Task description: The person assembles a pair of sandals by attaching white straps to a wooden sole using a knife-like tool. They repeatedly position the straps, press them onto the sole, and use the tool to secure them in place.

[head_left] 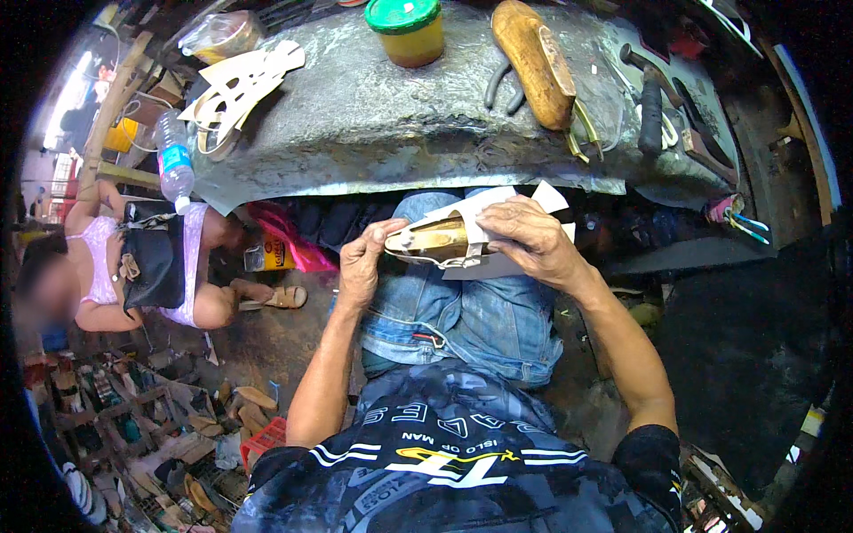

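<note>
Over my lap I hold a yellowish-brown shoe last with a white shoe upper around it. Its narrow end points left. My left hand pinches that tip between thumb and fingers. At the wide end, my right hand is closed over the white material, and stiff white flaps stick out beyond its fingers. Part of the last is hidden under the upper and my right hand.
On the worktable ahead are white cut-out pieces, a green-lidded tub, a wooden block, dark-handled pliers and a hammer. A plastic bottle stands left. Another person sits there. Lasts lie piled lower left.
</note>
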Demonstrator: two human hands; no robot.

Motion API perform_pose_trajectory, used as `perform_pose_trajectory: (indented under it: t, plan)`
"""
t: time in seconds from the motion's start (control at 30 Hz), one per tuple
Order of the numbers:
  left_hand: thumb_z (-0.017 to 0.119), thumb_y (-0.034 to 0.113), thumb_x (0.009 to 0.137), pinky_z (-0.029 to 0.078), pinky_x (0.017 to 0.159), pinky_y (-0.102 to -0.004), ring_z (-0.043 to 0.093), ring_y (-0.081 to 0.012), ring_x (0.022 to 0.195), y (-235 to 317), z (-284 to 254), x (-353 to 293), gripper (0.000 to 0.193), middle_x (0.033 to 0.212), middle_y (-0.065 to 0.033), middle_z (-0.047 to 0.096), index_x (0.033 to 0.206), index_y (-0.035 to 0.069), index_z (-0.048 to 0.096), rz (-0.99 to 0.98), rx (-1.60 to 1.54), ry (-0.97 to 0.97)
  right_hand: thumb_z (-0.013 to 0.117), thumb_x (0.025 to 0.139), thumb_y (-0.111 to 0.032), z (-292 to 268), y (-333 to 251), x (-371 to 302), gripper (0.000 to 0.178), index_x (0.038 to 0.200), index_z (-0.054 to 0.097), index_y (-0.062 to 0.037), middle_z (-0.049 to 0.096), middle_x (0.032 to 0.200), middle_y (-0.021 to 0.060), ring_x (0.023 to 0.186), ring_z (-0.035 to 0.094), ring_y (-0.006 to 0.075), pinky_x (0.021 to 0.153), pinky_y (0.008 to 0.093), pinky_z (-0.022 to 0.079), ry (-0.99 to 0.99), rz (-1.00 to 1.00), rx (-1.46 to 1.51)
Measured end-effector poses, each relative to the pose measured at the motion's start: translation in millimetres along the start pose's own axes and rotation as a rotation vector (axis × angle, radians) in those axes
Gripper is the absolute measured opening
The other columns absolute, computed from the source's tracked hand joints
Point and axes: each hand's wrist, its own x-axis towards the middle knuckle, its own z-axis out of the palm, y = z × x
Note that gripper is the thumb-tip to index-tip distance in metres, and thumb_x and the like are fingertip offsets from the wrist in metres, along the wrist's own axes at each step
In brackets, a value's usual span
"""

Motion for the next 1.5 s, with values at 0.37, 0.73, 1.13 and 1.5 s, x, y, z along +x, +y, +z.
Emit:
perform_pose_trajectory:
  t: [0.37, 0.73, 1.13, 1.5]
  plan:
    - [0.084, 0.024, 0.088, 0.059, 0.102, -0.0407, 0.073, -0.0331, 0.124, 87.4, 68.0, 37.4, 0.05, 0.144, -0.0162, 0.07, 0.136, 0.012, 0.076, 0.304, 0.85, -0.48, 0.083, 0.09, -0.02, 4.2, 4.2, -9.6, 0.04, 0.128, 0.076, -0.0086, 0.078, 0.127, 0.0101, 0.126, 0.07, 0.0286, 0.115, 0.0481, 0.048, 0.002, 0.001, -0.204]
    - [0.088, 0.019, 0.082, 0.06, 0.101, -0.0403, 0.075, -0.0319, 0.12, 68.8, 65.6, 18.1, 0.052, 0.139, -0.0167, 0.073, 0.132, 0.009, 0.078, 0.48, 0.79, -0.374, 0.074, 0.106, -0.041, 7.2, 2.5, -44.4, 0.041, 0.101, 0.071, -0.0002, 0.07, 0.086, 0.003, 0.078, 0.061, 0.0082, 0.069, 0.0295, 0.052, 0.653, 0.946, 0.453]
    - [0.089, 0.032, 0.083, 0.061, 0.095, -0.0426, 0.076, -0.0348, 0.115, 75.9, 78.8, 14.7, 0.067, 0.136, -0.0157, 0.074, 0.143, 0.009, 0.069, 0.522, 0.858, -0.217, 0.071, 0.108, -0.023, 57.8, 20.6, -44.2, 0.03, 0.087, 0.064, -0.0033, 0.062, 0.079, -0.0034, 0.072, 0.051, 0.0048, 0.065, 0.026, 0.044, 1.162, 0.741, 0.342]
    - [0.086, 0.039, 0.089, 0.051, 0.106, -0.0448, 0.066, -0.0357, 0.12, 81.9, 65.4, -45.2, 0.064, 0.128, -0.0197, 0.067, 0.133, 0.0, 0.062, 0.264, 0.469, -0.126, 0.072, 0.1, -0.013, -39.4, -50.3, 61.1, 0.019, 0.092, 0.069, 0.0038, 0.068, 0.077, 0.0102, 0.07, 0.062, 0.0149, 0.065, 0.0364, 0.051, 0.462, 0.283, 0.05]
